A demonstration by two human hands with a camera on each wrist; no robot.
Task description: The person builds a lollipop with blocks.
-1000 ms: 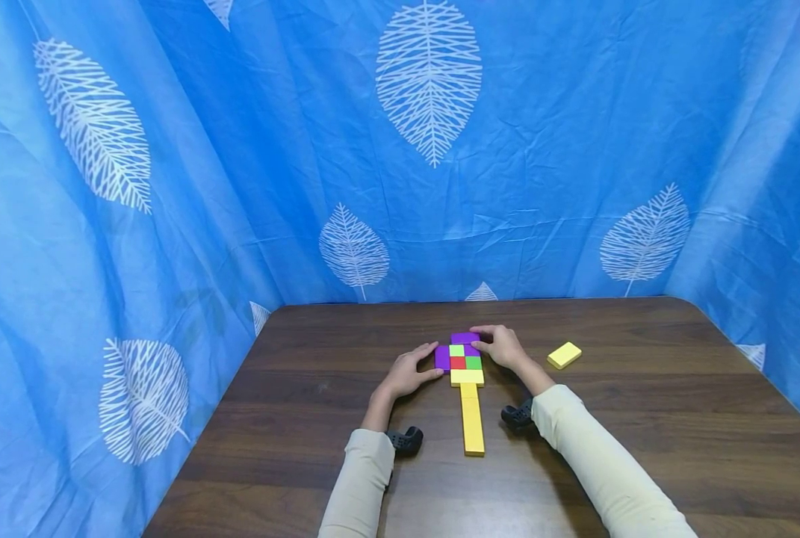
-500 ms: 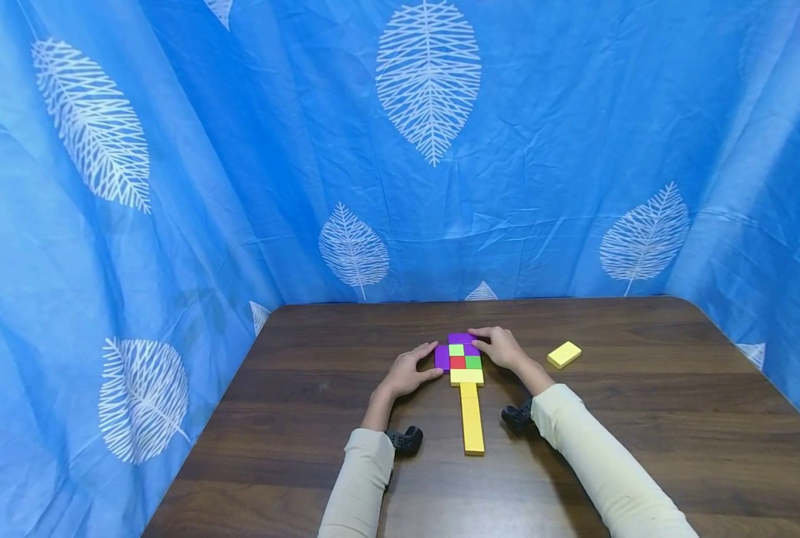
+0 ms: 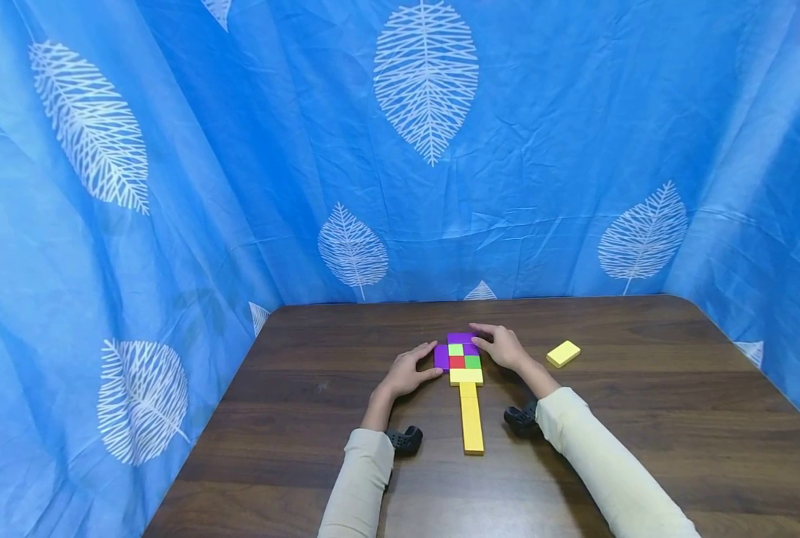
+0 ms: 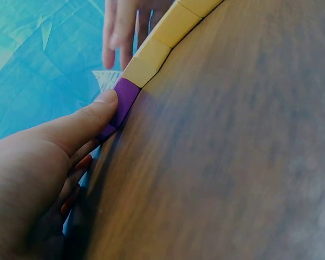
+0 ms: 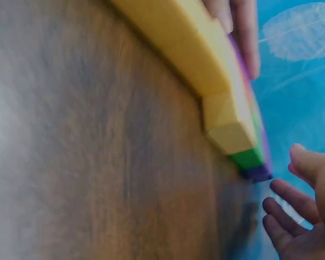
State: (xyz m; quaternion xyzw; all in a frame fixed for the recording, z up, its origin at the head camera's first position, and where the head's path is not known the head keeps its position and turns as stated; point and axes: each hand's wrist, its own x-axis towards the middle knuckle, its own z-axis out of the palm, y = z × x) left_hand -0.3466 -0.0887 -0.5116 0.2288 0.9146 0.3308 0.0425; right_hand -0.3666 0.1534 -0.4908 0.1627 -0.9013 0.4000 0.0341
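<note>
A flat pattern of coloured blocks lies on the table. My left hand grips the purple block at its left side, thumb near and index finger far; the left wrist view shows the thumb against a purple block. At the far right corner is my right hand, thumb and fingers spread beside another purple block. In the right wrist view this hand holds nothing and appears apart from the blocks. Light green, red and green blocks fill the middle.
A yellow block lies crosswise below the coloured ones, and a column of yellow blocks runs from it toward me. A loose yellow block lies to the right. Blue leaf-print cloth hangs behind the brown table.
The far purple block has shifted slightly left under my right fingers. Those fingers have since eased a little away from it. My left hand has stayed in place.
</note>
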